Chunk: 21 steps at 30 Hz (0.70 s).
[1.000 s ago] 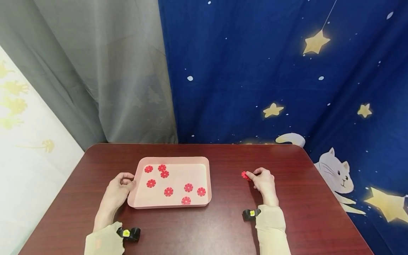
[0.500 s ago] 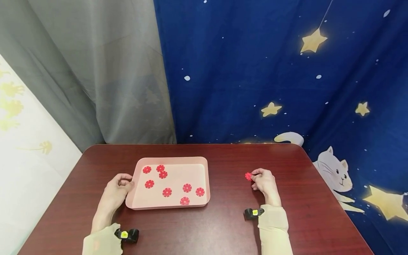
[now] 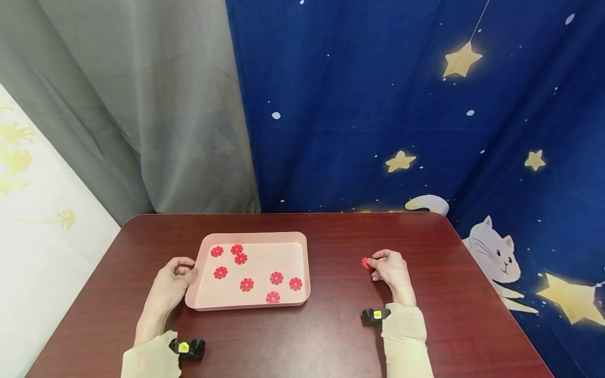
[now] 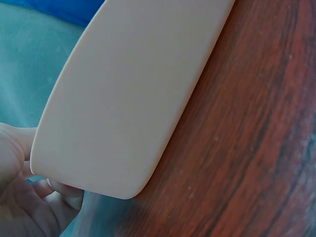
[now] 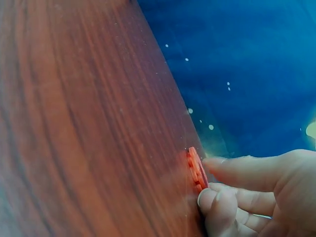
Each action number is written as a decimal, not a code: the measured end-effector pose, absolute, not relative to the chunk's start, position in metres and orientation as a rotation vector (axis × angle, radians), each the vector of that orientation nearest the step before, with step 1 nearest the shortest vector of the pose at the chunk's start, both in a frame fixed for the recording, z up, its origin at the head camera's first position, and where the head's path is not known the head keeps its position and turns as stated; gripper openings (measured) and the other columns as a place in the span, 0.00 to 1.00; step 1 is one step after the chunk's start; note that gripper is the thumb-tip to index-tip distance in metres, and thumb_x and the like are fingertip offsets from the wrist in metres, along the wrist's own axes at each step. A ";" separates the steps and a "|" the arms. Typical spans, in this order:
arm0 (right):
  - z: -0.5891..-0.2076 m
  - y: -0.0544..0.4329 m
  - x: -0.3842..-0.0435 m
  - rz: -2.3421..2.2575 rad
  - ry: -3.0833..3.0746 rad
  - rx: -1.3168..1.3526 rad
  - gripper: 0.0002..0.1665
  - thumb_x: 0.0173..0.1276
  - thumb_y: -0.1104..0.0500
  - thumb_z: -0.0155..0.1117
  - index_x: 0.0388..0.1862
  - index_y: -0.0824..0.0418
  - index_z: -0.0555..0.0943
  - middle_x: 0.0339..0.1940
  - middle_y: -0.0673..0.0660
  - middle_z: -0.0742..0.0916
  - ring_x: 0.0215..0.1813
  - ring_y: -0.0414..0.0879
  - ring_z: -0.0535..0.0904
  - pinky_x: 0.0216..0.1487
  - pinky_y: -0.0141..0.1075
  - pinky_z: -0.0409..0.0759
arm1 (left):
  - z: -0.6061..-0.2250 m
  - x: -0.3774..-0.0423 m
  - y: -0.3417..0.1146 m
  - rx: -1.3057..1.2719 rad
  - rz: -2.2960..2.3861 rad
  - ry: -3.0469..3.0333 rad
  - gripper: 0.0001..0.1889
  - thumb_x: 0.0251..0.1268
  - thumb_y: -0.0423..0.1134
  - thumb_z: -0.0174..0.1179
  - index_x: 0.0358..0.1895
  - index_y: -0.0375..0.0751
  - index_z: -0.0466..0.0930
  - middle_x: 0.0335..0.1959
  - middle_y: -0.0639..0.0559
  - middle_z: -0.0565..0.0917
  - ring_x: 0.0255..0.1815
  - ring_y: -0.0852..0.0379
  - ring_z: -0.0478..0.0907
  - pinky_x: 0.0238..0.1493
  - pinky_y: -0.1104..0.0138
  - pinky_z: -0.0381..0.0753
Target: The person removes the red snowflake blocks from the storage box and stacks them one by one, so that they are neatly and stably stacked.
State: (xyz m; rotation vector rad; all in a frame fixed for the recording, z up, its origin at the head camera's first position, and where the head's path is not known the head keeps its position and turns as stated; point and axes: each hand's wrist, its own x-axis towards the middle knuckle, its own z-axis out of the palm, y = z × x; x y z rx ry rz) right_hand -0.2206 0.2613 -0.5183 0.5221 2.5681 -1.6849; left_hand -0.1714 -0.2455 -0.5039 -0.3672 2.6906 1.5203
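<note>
My right hand pinches a red notched disc between thumb and fingers, over the right half of the table. Seen edge-on in the right wrist view, the disc stands upright at the fingertips. At the left, my left hand grips the left end of a shallow pink tray. In the left wrist view the tray's outer wall fills the middle, with the thumb and curled fingers at its corner. Several flat red notched discs lie spread inside the tray, one of them near its middle.
The dark red-brown wooden table has its far edge against a grey curtain and a blue curtain with stars and a white cat. Each wrist wears a small black camera, such as the right one.
The held disc has turned slightly at the right fingertips, facing the camera more half a second ago than now. The left hand stays on the tray, and the view has shifted a little.
</note>
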 end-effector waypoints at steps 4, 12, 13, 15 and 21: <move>-0.518 0.261 -0.221 -1.672 2.570 0.520 0.12 0.62 0.69 0.66 0.43 0.72 0.78 0.27 0.60 0.84 0.17 0.43 0.79 0.21 0.35 0.80 | -0.504 -0.171 -0.246 -0.364 1.506 2.703 0.18 0.71 0.39 0.56 0.59 0.35 0.69 0.38 0.43 0.75 0.35 0.52 0.73 0.33 0.66 0.73; -0.519 0.262 -0.221 -1.732 2.526 0.485 0.09 0.65 0.72 0.62 0.44 0.74 0.78 0.26 0.60 0.84 0.17 0.43 0.79 0.22 0.35 0.80 | -0.502 -0.170 -0.246 -0.385 1.504 2.696 0.19 0.71 0.39 0.56 0.59 0.35 0.69 0.38 0.43 0.75 0.36 0.50 0.73 0.34 0.65 0.72; -0.519 0.262 -0.221 -1.741 2.520 0.478 0.09 0.66 0.71 0.61 0.44 0.74 0.78 0.26 0.60 0.84 0.17 0.43 0.79 0.22 0.35 0.80 | -0.502 -0.170 -0.246 -0.387 1.506 2.695 0.19 0.71 0.39 0.56 0.60 0.35 0.69 0.38 0.43 0.75 0.36 0.50 0.73 0.34 0.65 0.72; -0.517 0.262 -0.220 -1.762 2.497 0.473 0.09 0.68 0.69 0.59 0.45 0.74 0.78 0.26 0.60 0.83 0.17 0.43 0.78 0.22 0.34 0.80 | -0.502 -0.170 -0.246 -0.388 1.504 2.697 0.18 0.71 0.39 0.56 0.59 0.36 0.69 0.38 0.43 0.75 0.36 0.51 0.73 0.34 0.65 0.72; -0.502 0.264 -0.214 -1.709 2.560 0.400 0.15 0.73 0.60 0.58 0.50 0.70 0.78 0.31 0.62 0.82 0.21 0.47 0.79 0.25 0.34 0.78 | -0.503 -0.171 -0.244 -0.385 1.504 2.708 0.18 0.71 0.39 0.56 0.59 0.36 0.69 0.38 0.43 0.75 0.35 0.51 0.73 0.32 0.65 0.72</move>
